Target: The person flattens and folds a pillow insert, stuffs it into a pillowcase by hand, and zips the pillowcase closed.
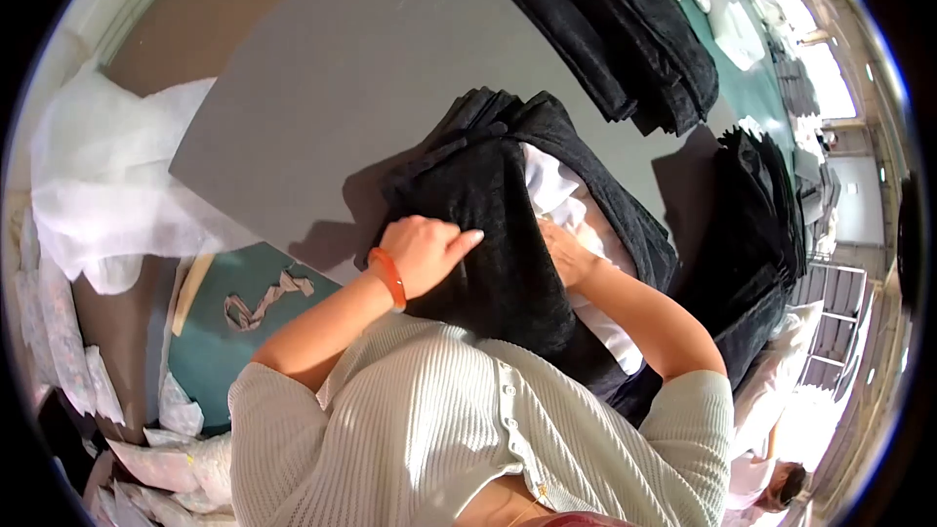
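A pile of folded black velvety cloth lies on the grey tabletop in front of me. My left hand, with an orange bangle on its wrist, is closed on the pile's left side, its thumb sticking out to the right over the cloth. White fabric shows in the gap between two black layers. Into that gap reaches my right hand, against the edge of the black flap. The flap and the white fabric hide most of its fingers, so its grip does not show.
Stacks of black cloth stand at the far edge and to the right. Sheer white material hangs off the left table corner. A twisted strip lies on the green surface below. Another person is at lower right.
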The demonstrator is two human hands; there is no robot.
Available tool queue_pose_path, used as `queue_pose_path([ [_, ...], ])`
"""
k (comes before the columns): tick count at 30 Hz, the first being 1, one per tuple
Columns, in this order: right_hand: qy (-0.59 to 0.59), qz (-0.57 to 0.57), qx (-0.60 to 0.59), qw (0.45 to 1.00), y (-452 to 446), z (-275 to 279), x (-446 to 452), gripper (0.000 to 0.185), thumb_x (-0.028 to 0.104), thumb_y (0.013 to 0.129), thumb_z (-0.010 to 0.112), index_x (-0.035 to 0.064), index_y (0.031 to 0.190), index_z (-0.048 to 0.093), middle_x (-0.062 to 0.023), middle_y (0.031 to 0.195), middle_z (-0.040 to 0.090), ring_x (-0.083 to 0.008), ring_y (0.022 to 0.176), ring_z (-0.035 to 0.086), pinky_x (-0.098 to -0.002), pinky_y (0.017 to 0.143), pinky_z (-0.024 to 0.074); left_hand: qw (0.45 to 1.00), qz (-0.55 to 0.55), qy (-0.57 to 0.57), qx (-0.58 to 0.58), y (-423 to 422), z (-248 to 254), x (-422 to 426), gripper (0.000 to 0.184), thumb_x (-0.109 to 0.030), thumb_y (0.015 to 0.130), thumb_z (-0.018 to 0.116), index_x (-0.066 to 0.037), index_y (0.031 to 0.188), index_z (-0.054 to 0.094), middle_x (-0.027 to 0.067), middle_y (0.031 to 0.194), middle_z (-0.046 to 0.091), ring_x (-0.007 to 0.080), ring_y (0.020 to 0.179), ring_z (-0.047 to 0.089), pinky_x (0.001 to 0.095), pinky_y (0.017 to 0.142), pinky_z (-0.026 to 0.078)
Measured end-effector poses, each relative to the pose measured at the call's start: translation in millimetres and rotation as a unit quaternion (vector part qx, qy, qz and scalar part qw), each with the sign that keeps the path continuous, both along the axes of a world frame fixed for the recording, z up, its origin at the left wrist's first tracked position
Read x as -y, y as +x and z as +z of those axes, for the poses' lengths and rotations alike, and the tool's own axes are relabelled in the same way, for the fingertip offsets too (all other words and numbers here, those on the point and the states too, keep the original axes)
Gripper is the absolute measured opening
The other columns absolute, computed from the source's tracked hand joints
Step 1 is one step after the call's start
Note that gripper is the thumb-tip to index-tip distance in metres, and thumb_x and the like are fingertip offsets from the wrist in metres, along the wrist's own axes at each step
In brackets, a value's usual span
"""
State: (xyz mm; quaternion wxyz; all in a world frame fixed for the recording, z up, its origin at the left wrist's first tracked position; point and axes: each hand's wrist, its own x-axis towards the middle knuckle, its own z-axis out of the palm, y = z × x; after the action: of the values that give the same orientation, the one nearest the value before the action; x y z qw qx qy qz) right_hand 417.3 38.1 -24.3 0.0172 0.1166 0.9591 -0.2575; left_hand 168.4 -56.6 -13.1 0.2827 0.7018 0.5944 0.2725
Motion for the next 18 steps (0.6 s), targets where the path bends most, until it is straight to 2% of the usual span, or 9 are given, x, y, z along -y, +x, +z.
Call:
queue_pose_path([
  [2,-0.048,-0.006,-0.009,0.999,1,27,3,0.046,0.028,0.08,0.058,-0.0013,0.115,0.061,-0.0217,0.119,0.06,-0.039,0.117,0.052,-0.0459,0.105,0.0374,0.995,0.032,0.096,0.023,-9,29,-18,0.025,-0.028,0.087,0.067,-0.006,0.076,0.065,0.0088,0.068,0.061,0.0307,0.06,0.061,0.039,0.056,0.05],
  [4,0.031,-0.021,-0.044,0.998,3,59,8,0.04,0.022,0.081,0.058,-0.0013,0.113,0.062,-0.0192,0.119,0.061,-0.0367,0.11,0.057,-0.0433,0.097,0.0447,0.969,-0.011,0.237,0.071,-3,34,-43,0.009,-0.016,0.083,0.069,-0.007,0.086,0.067,0.0044,0.081,0.063,0.0258,0.07,0.062,0.0344,0.063,0.052],
  [6,0.04,-0.063,0.041,0.996,18,88,1,0.031,0.013,0.081,0.059,-0.0003,0.107,0.065,-0.0153,0.115,0.063,-0.0318,0.102,0.062,-0.038,0.085,0.0525,0.951,-0.112,0.284,0.039,7,35,-67,0.022,-0.011,0.078,0.071,-0.011,0.1,0.069,0.0021,0.098,0.064,0.0218,0.094,0.059,0.0337,0.078,0.05],
  [7,0.112,-0.024,-0.104,0.988,25,95,-12,0.022,0.002,0.077,0.062,-0.0033,0.098,0.066,-0.0148,0.11,0.063,-0.0298,0.093,0.065,-0.0377,0.076,0.0548,0.941,-0.169,0.29,0.043,13,31,-76,0.022,-0.012,0.077,0.072,-0.011,0.098,0.069,0.002,0.098,0.063,0.022,0.097,0.058,0.0353,0.083,0.048],
  [11,0.26,-0.354,-0.045,0.897,6,113,-14,0.028,0.016,0.078,0.07,0.0042,0.103,0.064,-0.0107,0.096,0.06,-0.0314,0.091,0.06,-0.0395,0.078,0.0511,0.916,-0.298,0.269,0.014,22,17,-102,0.023,-0.018,0.074,0.075,-0.01,0.094,0.067,0.0022,0.096,0.06,0.0231,0.101,0.056,0.0389,0.096,0.041],
  [13,0.237,-0.42,0.048,0.875,-6,96,-21,0.036,0.024,0.078,0.071,0.0072,0.109,0.062,-0.0094,0.098,0.059,-0.0307,0.095,0.059,-0.0396,0.08,0.0497,0.912,-0.32,0.257,0.015,19,28,-109,0.021,-0.023,0.075,0.075,-0.011,0.088,0.064,0.0027,0.09,0.058,0.0235,0.097,0.055,0.0382,0.09,0.042],
  [16,0.225,-0.446,0.089,0.862,-8,89,-31,0.034,0.024,0.078,0.071,0.0069,0.107,0.062,-0.0097,0.1,0.06,-0.0308,0.096,0.06,-0.04,0.08,0.0498,0.903,-0.368,0.222,0.007,18,34,-123,0.02,-0.024,0.078,0.074,-0.01,0.084,0.061,0.0038,0.086,0.057,0.0244,0.091,0.054,0.0378,0.085,0.041],
  [17,0.235,-0.444,0.043,0.864,-6,89,-30,0.025,0.02,0.076,0.073,0.0065,0.093,0.06,-0.0096,0.094,0.059,-0.0308,0.094,0.06,-0.041,0.076,0.0507,0.896,-0.393,0.208,0.005,18,34,-126,0.02,-0.024,0.079,0.072,-0.01,0.082,0.058,0.0048,0.083,0.056,0.0252,0.088,0.054,0.0377,0.082,0.041],
  [18,0.235,-0.444,0.043,0.864,-1,89,-31,0.025,0.02,0.076,0.073,0.0065,0.093,0.06,-0.0096,0.094,0.059,-0.0308,0.094,0.06,-0.041,0.076,0.0507,0.896,-0.393,0.208,0.005,21,35,-127,0.02,-0.024,0.079,0.072,-0.01,0.082,0.058,0.0048,0.083,0.056,0.0252,0.088,0.054,0.0377,0.082,0.041],
])
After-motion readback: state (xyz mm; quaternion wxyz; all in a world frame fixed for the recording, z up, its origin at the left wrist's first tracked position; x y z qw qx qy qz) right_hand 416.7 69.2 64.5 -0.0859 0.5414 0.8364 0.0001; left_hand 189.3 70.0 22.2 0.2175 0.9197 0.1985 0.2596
